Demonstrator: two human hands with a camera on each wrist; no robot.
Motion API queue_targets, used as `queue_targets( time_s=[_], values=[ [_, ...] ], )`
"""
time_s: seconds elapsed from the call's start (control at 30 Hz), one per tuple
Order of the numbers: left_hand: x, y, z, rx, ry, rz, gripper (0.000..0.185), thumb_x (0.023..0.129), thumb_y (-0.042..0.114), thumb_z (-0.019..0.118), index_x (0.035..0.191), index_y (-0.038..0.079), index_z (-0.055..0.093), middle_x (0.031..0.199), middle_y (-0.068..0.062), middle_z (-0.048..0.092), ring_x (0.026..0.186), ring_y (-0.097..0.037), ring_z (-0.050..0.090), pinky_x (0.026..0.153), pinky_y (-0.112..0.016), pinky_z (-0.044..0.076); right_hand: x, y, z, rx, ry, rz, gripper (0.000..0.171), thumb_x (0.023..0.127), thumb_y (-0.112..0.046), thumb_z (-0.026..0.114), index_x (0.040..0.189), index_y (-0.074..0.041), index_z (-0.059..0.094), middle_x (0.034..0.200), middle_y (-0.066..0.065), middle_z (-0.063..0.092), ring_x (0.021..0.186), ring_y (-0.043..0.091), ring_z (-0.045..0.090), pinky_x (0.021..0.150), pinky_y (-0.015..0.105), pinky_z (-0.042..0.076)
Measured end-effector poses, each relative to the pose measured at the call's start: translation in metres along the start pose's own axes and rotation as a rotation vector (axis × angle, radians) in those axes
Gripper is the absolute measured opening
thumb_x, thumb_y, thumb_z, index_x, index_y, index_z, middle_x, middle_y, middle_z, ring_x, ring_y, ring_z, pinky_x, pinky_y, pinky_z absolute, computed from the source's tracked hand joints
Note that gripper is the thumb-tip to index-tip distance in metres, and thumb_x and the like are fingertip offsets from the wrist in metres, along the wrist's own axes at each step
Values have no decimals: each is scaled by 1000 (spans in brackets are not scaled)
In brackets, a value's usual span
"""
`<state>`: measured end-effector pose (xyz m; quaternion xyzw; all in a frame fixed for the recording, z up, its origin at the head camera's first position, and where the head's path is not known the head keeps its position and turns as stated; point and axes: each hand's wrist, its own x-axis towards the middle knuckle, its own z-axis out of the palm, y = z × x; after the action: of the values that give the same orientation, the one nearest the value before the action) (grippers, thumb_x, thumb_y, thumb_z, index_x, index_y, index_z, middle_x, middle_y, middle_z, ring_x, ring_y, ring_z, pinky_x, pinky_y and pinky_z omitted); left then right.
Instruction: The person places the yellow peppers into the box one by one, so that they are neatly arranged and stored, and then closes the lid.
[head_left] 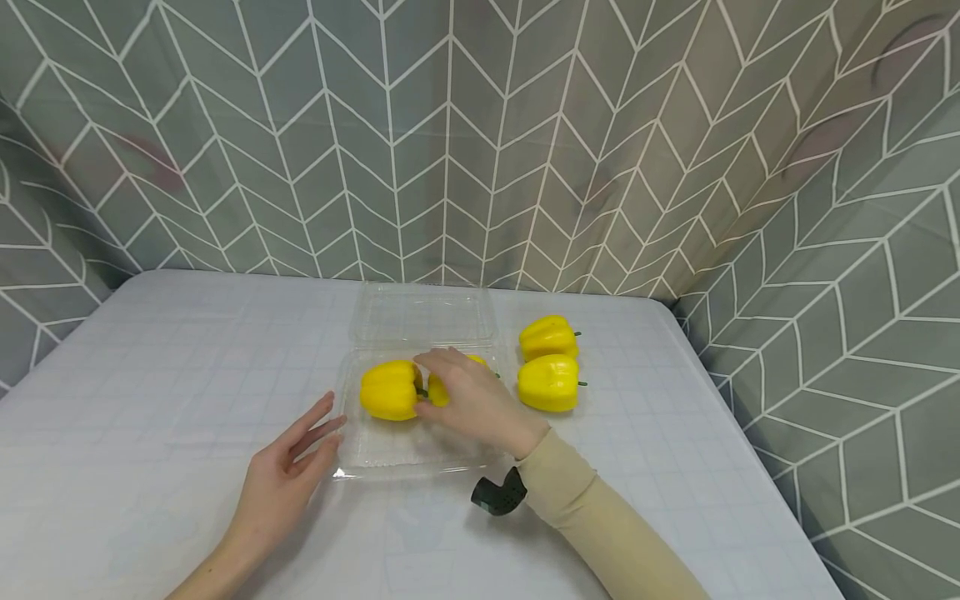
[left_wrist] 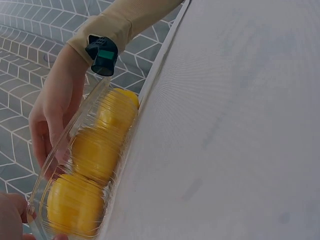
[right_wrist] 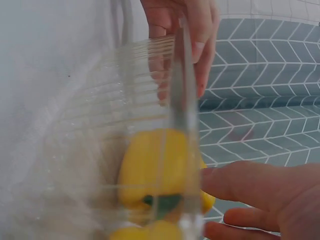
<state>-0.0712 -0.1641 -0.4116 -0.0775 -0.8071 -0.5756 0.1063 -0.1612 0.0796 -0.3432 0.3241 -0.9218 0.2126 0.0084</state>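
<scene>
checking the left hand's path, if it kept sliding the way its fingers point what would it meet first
Most likely the near-left wall of the clear plastic container: the left hand lies open with its fingertips at that edge. Past the wall sits the left yellow pepper. Whether the fingers already touch the wall is unclear.

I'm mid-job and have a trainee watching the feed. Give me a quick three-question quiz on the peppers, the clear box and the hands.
1. How many yellow peppers lie on the table outside the clear clamshell box?
2. True or false: the box's lid is folded down over the peppers.
3. Which hand is on a pepper inside the box? A. left hand B. right hand C. neither

Key
1. Two: the far outside pepper and the near outside pepper, both right of the box.
2. False: the lid lies open behind the tray.
3. B: the right hand covers the second pepper beside the left pepper in the box; the left hand rests at the box's left edge.
</scene>
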Motion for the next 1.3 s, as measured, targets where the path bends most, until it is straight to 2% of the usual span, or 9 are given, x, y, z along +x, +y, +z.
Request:
queue_targets(
  time_s=[0.13,0.43,0.6,0.9,1.3],
  values=[
    [0,0,0,-4,3,-2,52,99,9,62,149,12,48,152,-9,49,117,7,60,90,-9,52,-1,1,-5,5,-11,18,58,89,-30,76,140,-9,56,141,5,59,133,23,53,111,40,47],
    [0,2,1,5,4,-12,53,99,9,62,149,13,47,152,-8,48,116,9,59,90,-8,51,-5,8,-23,61,-26,7,59,87,-23,78,138,-5,57,138,8,62,131,26,55,112,39,46],
    [0,2,1,7,4,-14,52,99,9,62,150,13,47,152,-8,48,116,9,59,90,-8,51,-8,10,-31,82,-35,3,58,87,-23,78,138,-6,58,139,7,61,132,25,54,113,38,44],
    [-1,1,0,7,3,-10,52,100,9,62,149,13,47,153,-8,48,116,9,59,90,-8,51,-13,16,-49,184,-51,71,59,88,-18,77,141,-5,55,143,7,58,137,24,49,116,39,41],
    [-1,1,0,-9,1,1,51,100,8,61,149,12,47,153,-9,48,117,7,59,91,-8,51,-15,18,-55,166,-40,68,58,88,-19,77,141,-5,56,143,6,58,137,24,49,117,40,41]
  ],
)
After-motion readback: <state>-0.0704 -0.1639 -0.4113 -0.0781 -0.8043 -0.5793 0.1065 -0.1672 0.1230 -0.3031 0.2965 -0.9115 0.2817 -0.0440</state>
